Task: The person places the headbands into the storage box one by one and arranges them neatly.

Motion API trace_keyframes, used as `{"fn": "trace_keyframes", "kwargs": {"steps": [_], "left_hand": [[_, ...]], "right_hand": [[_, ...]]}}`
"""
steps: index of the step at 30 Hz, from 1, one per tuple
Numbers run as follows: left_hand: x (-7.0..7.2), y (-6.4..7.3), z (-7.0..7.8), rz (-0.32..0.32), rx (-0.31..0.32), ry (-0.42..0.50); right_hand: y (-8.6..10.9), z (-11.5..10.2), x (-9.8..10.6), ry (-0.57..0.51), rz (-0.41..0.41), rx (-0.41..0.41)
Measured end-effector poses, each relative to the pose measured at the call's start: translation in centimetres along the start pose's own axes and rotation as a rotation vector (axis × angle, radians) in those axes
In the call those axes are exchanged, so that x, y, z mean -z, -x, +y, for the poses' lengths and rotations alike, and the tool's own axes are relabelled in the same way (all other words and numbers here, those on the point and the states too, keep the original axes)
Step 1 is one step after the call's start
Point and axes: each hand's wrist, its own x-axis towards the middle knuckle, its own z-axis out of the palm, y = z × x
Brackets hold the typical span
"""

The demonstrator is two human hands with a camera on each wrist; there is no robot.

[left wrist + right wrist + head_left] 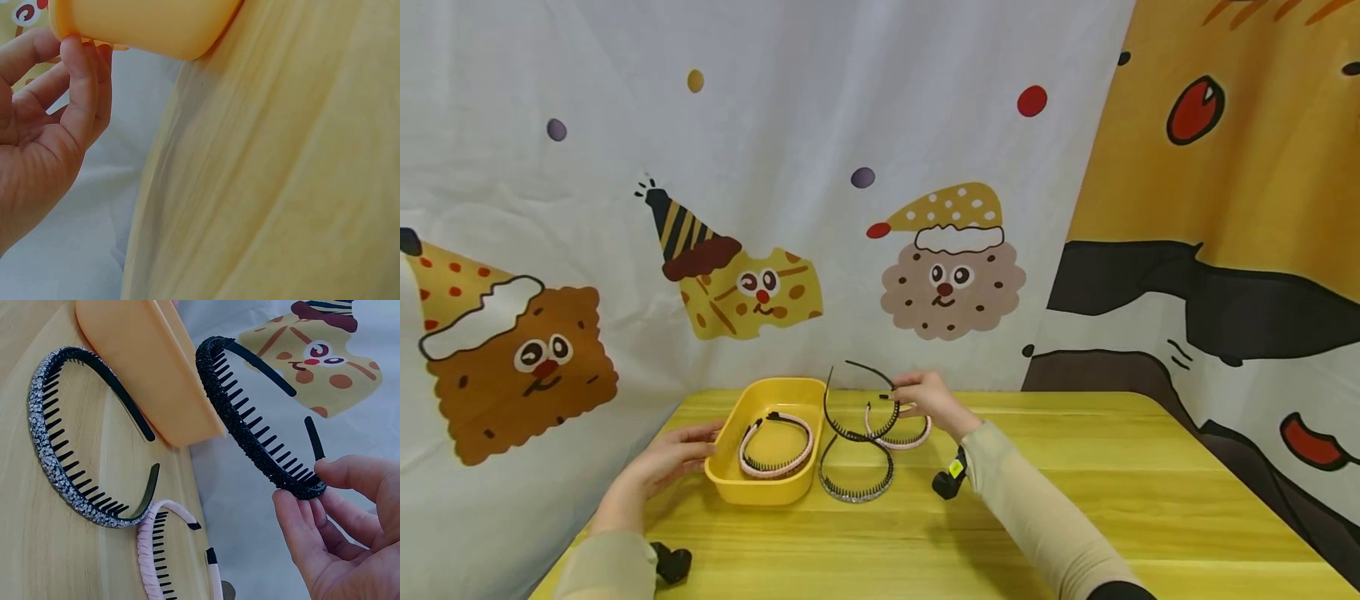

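Observation:
A black glitter headband [240, 425] with comb teeth is pinched between the thumb and fingers of my right hand [928, 402], held up above the table. Below it, a silver glitter headband [47, 444] and a pink wrapped headband [147, 556] lie on the table. My left hand [673, 457] holds the left edge of a yellow plastic bin [730, 492], with thumb and fingers at its rim in the left wrist view. Inside the bin lies another pink headband [810, 442], with a second one seemingly beneath it, mostly hidden.
The wood-grain table [1037, 500] ends at a hanging cloth [850, 100] printed with cartoon biscuits and cheese. Black wrist devices [951, 479] are on both forearms. The silver headband sits close to the bin's right side.

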Motion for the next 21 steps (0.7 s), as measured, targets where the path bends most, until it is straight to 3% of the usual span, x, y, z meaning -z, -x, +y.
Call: {"fn": "trace_keyframes", "kwargs": {"steps": [12, 21], "left_hand": [[-0.2, -0.2, 0.2, 0.014, 0.013, -0.006], [0.0, -0.3, -0.2, 0.004, 0.017, 0.005]], "right_hand": [[0.2, -1.2, -0.6, 0.015, -0.017, 0.005], [-0.7, -1.4, -1.6, 0.031, -0.040, -0.001]]}}
